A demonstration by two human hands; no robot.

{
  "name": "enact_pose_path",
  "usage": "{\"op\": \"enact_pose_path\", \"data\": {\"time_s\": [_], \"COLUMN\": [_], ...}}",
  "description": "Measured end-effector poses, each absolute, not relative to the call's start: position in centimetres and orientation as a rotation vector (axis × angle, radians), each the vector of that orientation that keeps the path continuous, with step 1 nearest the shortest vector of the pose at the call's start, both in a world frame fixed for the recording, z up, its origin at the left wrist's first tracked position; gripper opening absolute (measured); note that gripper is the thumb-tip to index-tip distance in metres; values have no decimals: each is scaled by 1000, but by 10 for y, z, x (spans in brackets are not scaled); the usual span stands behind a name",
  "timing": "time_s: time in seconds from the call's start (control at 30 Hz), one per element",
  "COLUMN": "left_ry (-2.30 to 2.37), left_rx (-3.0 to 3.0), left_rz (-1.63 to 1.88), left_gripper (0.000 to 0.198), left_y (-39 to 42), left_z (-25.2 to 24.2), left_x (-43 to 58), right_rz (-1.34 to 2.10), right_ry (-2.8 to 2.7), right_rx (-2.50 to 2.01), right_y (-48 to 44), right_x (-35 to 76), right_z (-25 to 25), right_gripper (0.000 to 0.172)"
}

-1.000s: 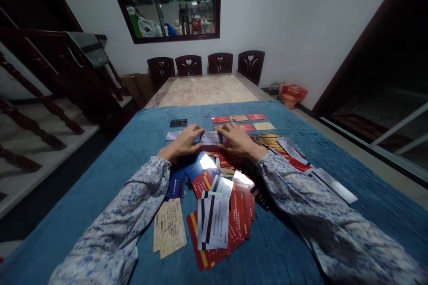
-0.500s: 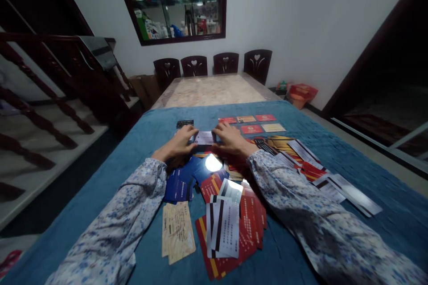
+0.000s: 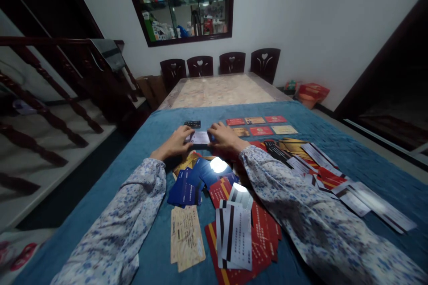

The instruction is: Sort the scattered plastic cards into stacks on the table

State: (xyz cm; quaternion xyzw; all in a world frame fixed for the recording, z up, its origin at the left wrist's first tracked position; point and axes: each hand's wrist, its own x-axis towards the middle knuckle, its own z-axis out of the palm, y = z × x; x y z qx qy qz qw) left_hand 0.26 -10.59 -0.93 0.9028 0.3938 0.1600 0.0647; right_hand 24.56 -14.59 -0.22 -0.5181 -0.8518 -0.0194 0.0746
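Note:
My left hand (image 3: 175, 142) grips the left end of a pale card (image 3: 200, 137) with a dark stripe along its near edge. Its other end is pinched by my right hand (image 3: 227, 138), so the card spans the space between both hands. Just beyond lies a black card (image 3: 192, 124) on the blue cloth. Closer to me are fanned blue cards (image 3: 187, 190), partly beneath a bright glare, and gold cards (image 3: 190, 161) near my left wrist. Whether the held card touches the cloth, I cannot tell.
Red, orange and cream cards, including a red card (image 3: 261, 131), lie in rows at the back right. White striped cards (image 3: 234, 236) overlap red ones (image 3: 265, 227) in front. Beige cards (image 3: 187, 238) lie left of them. Another mixed card pile (image 3: 321, 173) spreads beyond my right forearm.
Both hands have shifted left with the pale card, bringing it nearer to below the black card. The camera view has turned slightly, and more gold cards show by my left wrist.

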Motion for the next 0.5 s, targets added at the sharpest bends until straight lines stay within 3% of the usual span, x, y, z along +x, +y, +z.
{"op": "enact_pose_path", "data": {"time_s": [0.5], "left_ry": [1302], "left_rx": [2624], "left_rz": [447], "left_gripper": [49], "left_y": [-80], "left_z": [-19], "left_x": [-33], "right_rz": [58], "right_ry": [-2643], "right_rx": [-1548], "right_y": [-116], "right_x": [207], "right_z": [2], "right_gripper": [42]}}
